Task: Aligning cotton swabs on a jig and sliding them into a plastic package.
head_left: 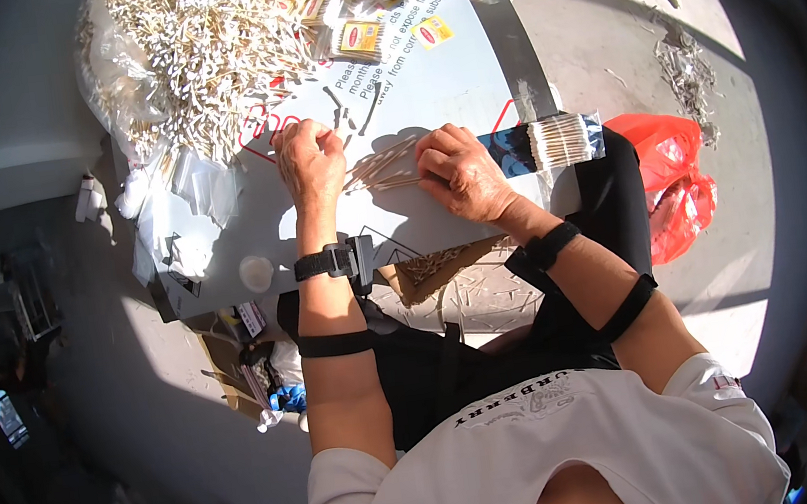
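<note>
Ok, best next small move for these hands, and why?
Probably draw the thin, pale wooden swab sticks into an even bundle with the right hand: they spread unevenly between it and the left hand, over the pale grey printed board, whereas those in the flat clear plastic packet lie closely side by side.

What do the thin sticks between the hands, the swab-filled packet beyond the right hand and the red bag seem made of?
Thin sticks: probably wood or bamboo, matte, judging by their pale tan colour. Swab-filled packet: likely glossy plastic film, as swabs show through it and its edge glints. Red bag: apparently thin, shiny plastic, from its creases and bright highlights.
</note>
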`<state>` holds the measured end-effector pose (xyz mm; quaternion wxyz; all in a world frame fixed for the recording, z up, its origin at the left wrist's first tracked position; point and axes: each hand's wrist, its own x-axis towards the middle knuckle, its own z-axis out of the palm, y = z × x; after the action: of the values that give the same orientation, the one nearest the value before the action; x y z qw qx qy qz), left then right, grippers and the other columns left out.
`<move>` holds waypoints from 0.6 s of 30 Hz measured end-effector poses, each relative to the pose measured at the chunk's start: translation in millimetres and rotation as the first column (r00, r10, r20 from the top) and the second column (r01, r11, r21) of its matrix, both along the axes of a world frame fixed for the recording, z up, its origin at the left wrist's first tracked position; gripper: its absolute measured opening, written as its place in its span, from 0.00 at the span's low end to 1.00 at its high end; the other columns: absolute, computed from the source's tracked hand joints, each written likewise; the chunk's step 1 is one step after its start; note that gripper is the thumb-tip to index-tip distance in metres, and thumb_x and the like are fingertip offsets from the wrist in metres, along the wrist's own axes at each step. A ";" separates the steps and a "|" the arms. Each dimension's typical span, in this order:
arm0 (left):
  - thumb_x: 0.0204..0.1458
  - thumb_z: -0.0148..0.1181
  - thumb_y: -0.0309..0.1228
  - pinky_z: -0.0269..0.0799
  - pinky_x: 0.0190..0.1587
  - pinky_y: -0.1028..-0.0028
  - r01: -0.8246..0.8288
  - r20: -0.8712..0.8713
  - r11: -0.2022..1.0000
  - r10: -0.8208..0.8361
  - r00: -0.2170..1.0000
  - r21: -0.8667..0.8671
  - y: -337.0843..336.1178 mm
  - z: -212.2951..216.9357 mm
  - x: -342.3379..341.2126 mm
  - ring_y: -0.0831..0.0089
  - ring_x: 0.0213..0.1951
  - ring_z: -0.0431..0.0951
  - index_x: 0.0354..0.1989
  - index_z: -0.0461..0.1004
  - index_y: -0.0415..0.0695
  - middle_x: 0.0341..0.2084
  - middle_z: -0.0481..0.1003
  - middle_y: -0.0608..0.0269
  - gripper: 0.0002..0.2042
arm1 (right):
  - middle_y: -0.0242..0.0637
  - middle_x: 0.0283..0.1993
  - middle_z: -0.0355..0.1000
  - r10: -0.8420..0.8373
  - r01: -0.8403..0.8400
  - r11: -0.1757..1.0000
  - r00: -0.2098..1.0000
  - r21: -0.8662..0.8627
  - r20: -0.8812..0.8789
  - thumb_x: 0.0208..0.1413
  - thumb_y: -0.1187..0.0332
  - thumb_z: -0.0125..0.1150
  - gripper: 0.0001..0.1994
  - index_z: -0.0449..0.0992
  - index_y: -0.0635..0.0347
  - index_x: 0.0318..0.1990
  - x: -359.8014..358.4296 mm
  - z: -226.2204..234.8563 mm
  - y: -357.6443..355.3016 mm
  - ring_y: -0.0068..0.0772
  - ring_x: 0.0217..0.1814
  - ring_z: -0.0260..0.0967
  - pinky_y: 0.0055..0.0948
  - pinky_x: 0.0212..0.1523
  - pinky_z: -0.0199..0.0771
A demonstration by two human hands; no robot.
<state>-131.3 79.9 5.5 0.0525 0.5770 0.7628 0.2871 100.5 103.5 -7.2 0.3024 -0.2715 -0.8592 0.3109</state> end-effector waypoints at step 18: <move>0.45 0.62 0.23 0.61 0.57 0.60 0.147 -0.213 0.989 -0.149 0.966 -0.024 -30.7 8.4 1.1 0.55 0.54 0.65 0.53 0.69 0.44 0.50 0.68 0.54 0.23 | 0.35 0.41 0.69 0.031 -0.031 0.999 1.000 -0.033 0.002 0.40 0.74 0.66 0.09 0.74 0.58 0.31 -0.7 4.7 4.4 0.41 0.45 0.65 0.38 0.48 0.65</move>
<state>-130.2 49.2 13.9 -0.0063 0.6596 0.7200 0.2155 99.7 107.9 -2.4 0.2916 -0.2635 -0.8585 0.3295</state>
